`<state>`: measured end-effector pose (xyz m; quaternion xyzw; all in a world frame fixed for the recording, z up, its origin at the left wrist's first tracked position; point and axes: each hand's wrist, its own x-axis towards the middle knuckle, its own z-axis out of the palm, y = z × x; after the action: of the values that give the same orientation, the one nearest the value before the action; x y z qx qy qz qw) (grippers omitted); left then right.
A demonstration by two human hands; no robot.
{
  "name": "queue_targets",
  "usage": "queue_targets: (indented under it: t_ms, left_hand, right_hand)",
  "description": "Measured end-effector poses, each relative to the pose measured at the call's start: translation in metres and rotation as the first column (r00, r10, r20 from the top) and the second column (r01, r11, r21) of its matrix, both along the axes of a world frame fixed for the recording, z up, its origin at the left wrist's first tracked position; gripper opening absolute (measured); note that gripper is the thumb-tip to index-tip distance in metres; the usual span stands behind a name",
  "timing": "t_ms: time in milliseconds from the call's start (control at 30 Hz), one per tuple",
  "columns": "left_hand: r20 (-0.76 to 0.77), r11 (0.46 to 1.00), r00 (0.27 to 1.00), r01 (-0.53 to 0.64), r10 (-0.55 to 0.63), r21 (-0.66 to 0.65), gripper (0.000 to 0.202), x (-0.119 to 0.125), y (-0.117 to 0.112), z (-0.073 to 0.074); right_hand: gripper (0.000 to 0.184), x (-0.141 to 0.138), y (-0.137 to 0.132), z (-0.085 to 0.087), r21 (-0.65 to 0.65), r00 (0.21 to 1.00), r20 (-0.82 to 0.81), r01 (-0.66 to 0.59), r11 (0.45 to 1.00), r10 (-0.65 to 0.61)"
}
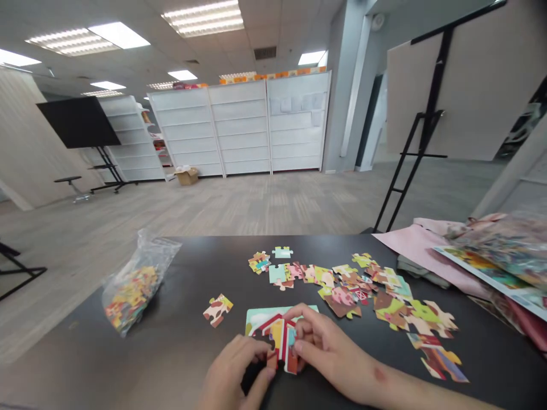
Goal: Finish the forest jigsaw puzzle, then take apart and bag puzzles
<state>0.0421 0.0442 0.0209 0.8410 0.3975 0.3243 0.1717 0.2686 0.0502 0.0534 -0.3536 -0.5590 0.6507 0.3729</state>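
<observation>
A small assembled block of puzzle pieces (277, 330), showing a red and white barn on pale blue, lies on the dark table (179, 336) near the front edge. My left hand (237, 373) pinches its lower left side, fingers curled on a piece. My right hand (325, 344) presses on its right side, fingers bent over the pieces. A single brown and white piece (217, 309) lies apart to the left. Several loose colourful pieces (363, 290) spread out to the right and behind.
A clear plastic bag of puzzle pieces (130, 287) sits at the table's left. Pink cloth (421, 245) and a printed picture sheet (491, 273) lie at the right edge. Beyond are carpet floor, white shelving (243, 128), a black easel stand (416, 142) and a black screen on a stand (79, 122).
</observation>
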Motion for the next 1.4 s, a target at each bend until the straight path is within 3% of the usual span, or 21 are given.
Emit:
queue_targets:
  t_ms: [133,267,400,500,567,667,733,800,867,900,1033,1200,1400]
  left_hand:
    - [0.091,0.997,0.993,-0.076,0.074,0.016,0.021,-0.002,0.000,-0.004]
    - [0.073,0.995,0.994,-0.083,0.079,0.058,0.024,-0.002,0.002,-0.007]
    - [-0.093,0.995,0.996,0.010,0.000,0.102,0.007,0.001,0.003,-0.005]
    - [-0.185,0.987,0.979,0.104,-0.081,0.121,0.008,0.002,0.003,-0.004]
    - [-0.187,0.981,0.973,0.156,-0.134,0.112,0.011,0.001,0.003,-0.006]
    - [-0.162,0.973,0.967,0.212,-0.195,0.096,0.027,-0.002,0.001,-0.008]
    - [-0.152,0.980,0.976,0.171,-0.154,0.105,0.037,-0.003,0.000,-0.010]
    - [-0.138,0.991,0.989,0.070,-0.054,0.117,0.034,-0.002,-0.001,-0.011]
    - [-0.120,0.996,0.992,-0.018,0.029,0.092,0.018,-0.001,-0.002,-0.010]
    - [-0.117,0.997,0.992,-0.031,0.039,0.068,0.013,0.000,-0.002,-0.009]
    - [-0.141,0.999,0.990,0.021,-0.015,0.043,0.037,0.001,0.000,-0.005]
    - [-0.153,0.996,0.988,-0.001,0.014,0.086,0.021,0.004,0.001,-0.005]
    - [-0.163,0.992,0.986,-0.004,0.025,0.128,0.018,0.007,0.002,-0.009]
  right_hand:
    - [0.046,-0.001,-0.004,0.001,-0.043,0.997,0.078,0.010,0.999,-0.006]
    - [0.043,0.000,-0.006,0.002,-0.024,0.991,0.131,0.011,1.000,-0.008]
    - [0.041,0.004,-0.004,0.004,0.185,0.951,0.309,-0.044,0.982,-0.016]
    - [0.064,0.007,-0.007,0.007,0.411,0.893,0.449,-0.178,0.894,-0.029]
    - [0.071,0.009,-0.009,0.009,0.469,0.866,0.500,-0.247,0.848,-0.024]
    - [0.060,0.012,-0.012,0.011,0.443,0.829,0.558,-0.274,0.853,-0.024]
    - [0.062,0.014,-0.010,0.012,0.406,0.825,0.566,-0.280,0.870,0.001]
    - [0.067,0.015,-0.007,0.012,0.354,0.842,0.537,-0.283,0.891,0.054]
    - [0.068,0.014,-0.004,0.012,0.310,0.856,0.510,-0.277,0.910,0.087]
    - [0.066,0.013,-0.003,0.011,0.297,0.859,0.505,-0.262,0.918,0.081]
    - [0.041,0.012,-0.003,0.008,0.342,0.822,0.568,-0.200,0.918,-0.033]
    - [0.018,0.011,-0.002,0.007,0.462,0.713,0.666,-0.166,0.871,-0.218]
    - [0.006,0.012,0.000,0.004,0.535,0.711,0.647,-0.169,0.828,-0.273]
